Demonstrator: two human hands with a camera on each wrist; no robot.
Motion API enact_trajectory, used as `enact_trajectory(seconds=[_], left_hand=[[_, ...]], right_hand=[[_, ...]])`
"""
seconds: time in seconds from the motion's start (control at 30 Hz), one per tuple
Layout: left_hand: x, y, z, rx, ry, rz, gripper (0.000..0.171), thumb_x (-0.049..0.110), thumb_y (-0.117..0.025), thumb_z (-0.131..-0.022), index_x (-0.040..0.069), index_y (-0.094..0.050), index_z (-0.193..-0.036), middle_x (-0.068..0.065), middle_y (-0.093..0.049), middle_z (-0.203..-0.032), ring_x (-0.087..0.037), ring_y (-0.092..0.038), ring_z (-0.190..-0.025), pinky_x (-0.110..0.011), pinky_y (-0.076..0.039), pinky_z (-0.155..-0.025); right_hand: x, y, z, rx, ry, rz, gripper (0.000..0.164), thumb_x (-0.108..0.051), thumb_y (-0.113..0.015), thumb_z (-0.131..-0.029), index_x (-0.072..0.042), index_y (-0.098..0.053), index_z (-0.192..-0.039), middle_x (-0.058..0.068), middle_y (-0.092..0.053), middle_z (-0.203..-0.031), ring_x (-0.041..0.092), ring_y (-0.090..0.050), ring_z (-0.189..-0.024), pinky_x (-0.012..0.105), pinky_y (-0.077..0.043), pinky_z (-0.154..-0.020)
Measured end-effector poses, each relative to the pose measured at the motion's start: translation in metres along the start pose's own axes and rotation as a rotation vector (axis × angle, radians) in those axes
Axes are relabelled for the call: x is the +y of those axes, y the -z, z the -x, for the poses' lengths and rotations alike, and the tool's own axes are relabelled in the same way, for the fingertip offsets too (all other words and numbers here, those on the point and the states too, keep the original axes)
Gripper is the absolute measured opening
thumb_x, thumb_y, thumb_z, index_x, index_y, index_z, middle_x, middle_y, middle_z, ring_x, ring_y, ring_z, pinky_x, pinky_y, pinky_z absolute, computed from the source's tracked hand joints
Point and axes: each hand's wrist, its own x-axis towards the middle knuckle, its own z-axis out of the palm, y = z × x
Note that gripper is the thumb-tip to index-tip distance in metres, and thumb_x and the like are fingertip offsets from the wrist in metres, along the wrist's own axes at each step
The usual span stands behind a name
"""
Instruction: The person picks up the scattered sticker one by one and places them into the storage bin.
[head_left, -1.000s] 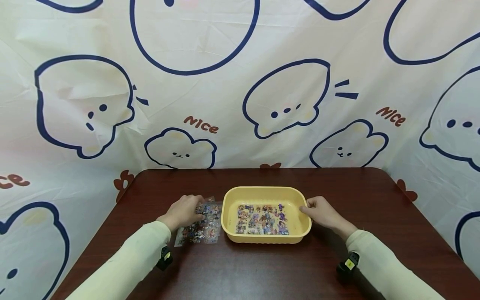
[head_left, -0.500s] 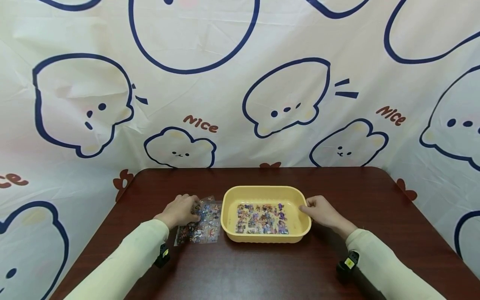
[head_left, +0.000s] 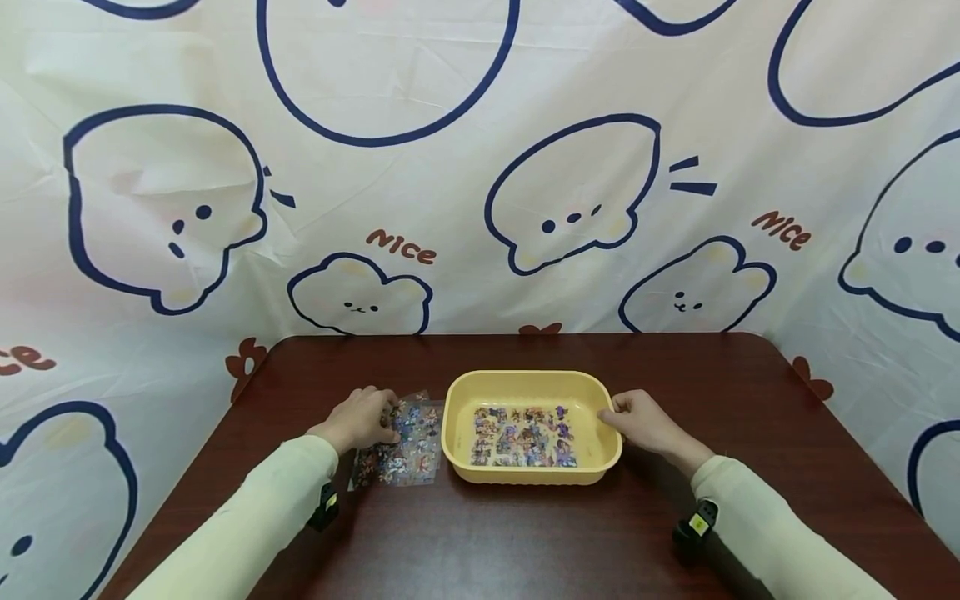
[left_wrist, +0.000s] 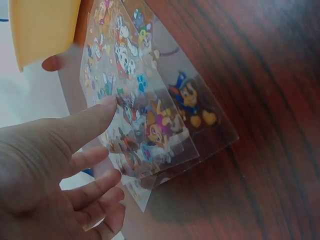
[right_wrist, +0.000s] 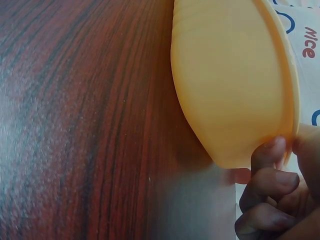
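On the left of the table lie several overlapping clear sticker sheets printed with small cartoon figures; cartoon puppies show in the left wrist view. My left hand rests at their left edge, the thumb touching the top sheet and the other fingers loosely bent and spread. A yellow plastic basin stands beside the sheets. Inside it, flat on the bottom, is another sticker sheet. With thumb and bent fingers, my right hand holds the basin's right rim; in the right wrist view the fingers curl under that rim.
Everything lies on a dark reddish-brown wooden table. Behind it and at both sides hangs a white cloth with blue cartoon outlines. A black device with a yellow square sits on each wrist.
My left hand has shifted slightly left on the sticker sheets, then stayed about still. The right hand and the basin hold their place.
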Motion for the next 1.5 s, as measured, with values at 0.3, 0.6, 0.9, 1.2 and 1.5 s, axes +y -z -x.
enact_trajectory(seconds=[0.3, 0.6, 0.9, 1.2, 1.5], left_hand=[[-0.0024, -0.0002, -0.0018, -0.001, 0.024, 0.011, 0.053, 0.023, -0.084, -0.083, 0.003, -0.062, -0.126, -0.02, -0.059, -0.121, -0.037, -0.054, -0.112, -0.051, -0.05, -0.088], [-0.0033, -0.0008, -0.0007, -0.005, 0.037, 0.033, 0.041, 0.025, -0.085, -0.082, 0.006, -0.063, -0.11, -0.017, -0.057, -0.116, -0.03, -0.05, -0.101, -0.046, -0.047, -0.083], [-0.0032, -0.0002, 0.0015, -0.019, 0.035, 0.067, 0.036, 0.024, -0.084, -0.084, 0.007, -0.059, -0.105, -0.011, -0.057, -0.103, -0.024, -0.046, -0.086, -0.039, -0.042, -0.073], [-0.0061, -0.0035, 0.0006, -0.008, 0.018, 0.096, 0.038, 0.022, -0.083, -0.085, 0.007, -0.06, -0.111, -0.006, -0.061, -0.091, -0.018, -0.05, -0.075, -0.035, -0.043, -0.068], [-0.0077, -0.0045, 0.003, 0.025, 0.003, 0.088, 0.045, 0.028, -0.085, -0.082, 0.007, -0.062, -0.114, -0.01, -0.054, -0.102, -0.024, -0.046, -0.089, -0.04, -0.043, -0.073]], right_hand=[[-0.0003, -0.0004, 0.0, 0.003, -0.02, 0.007, 0.032, -0.013, -0.059, -0.1, -0.008, -0.05, -0.07, -0.004, -0.046, -0.056, 0.009, -0.043, -0.05, 0.022, -0.036, -0.047], [-0.0027, -0.001, 0.0005, 0.005, -0.036, 0.014, 0.031, -0.013, -0.058, -0.1, -0.007, -0.051, -0.07, -0.004, -0.048, -0.056, 0.008, -0.045, -0.05, 0.022, -0.036, -0.048], [-0.003, -0.0009, 0.0015, 0.013, -0.044, 0.018, 0.03, -0.013, -0.058, -0.099, -0.006, -0.052, -0.071, -0.004, -0.048, -0.056, 0.009, -0.045, -0.05, 0.022, -0.036, -0.048], [-0.0022, -0.0018, 0.0021, 0.026, -0.036, 0.023, 0.028, -0.013, -0.059, -0.099, -0.003, -0.054, -0.073, -0.003, -0.049, -0.057, 0.01, -0.047, -0.051, 0.023, -0.037, -0.048], [-0.002, -0.0017, 0.0019, 0.025, -0.021, 0.018, 0.028, -0.013, -0.059, -0.099, -0.003, -0.054, -0.073, -0.003, -0.049, -0.057, 0.01, -0.047, -0.051, 0.023, -0.037, -0.047]])
